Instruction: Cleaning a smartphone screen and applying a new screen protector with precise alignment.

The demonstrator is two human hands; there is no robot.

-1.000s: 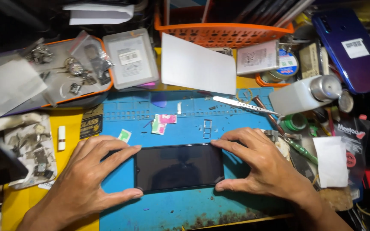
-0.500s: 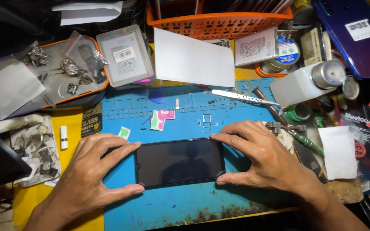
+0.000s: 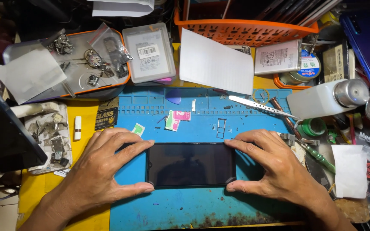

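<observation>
A black smartphone [image 3: 190, 164] lies flat, screen up, on a blue work mat [image 3: 185, 205]. My left hand [image 3: 103, 164] pinches its left end, forefinger at the top corner and thumb at the bottom corner. My right hand [image 3: 275, 169] grips the right end the same way. Both hands rest on the mat.
Behind the phone lie small stickers [image 3: 174, 119], a card tray frame [image 3: 221, 127] and metal tweezers [image 3: 260, 106]. An orange-rimmed tray of small parts [image 3: 71, 64], a white sheet [image 3: 215, 62] and an orange basket [image 3: 245, 28] stand at the back. A white bottle [image 3: 322, 98] lies at the right.
The view has shifted slightly; both hands stay at the phone's ends in the same grip, and the phone has not visibly moved on the mat.
</observation>
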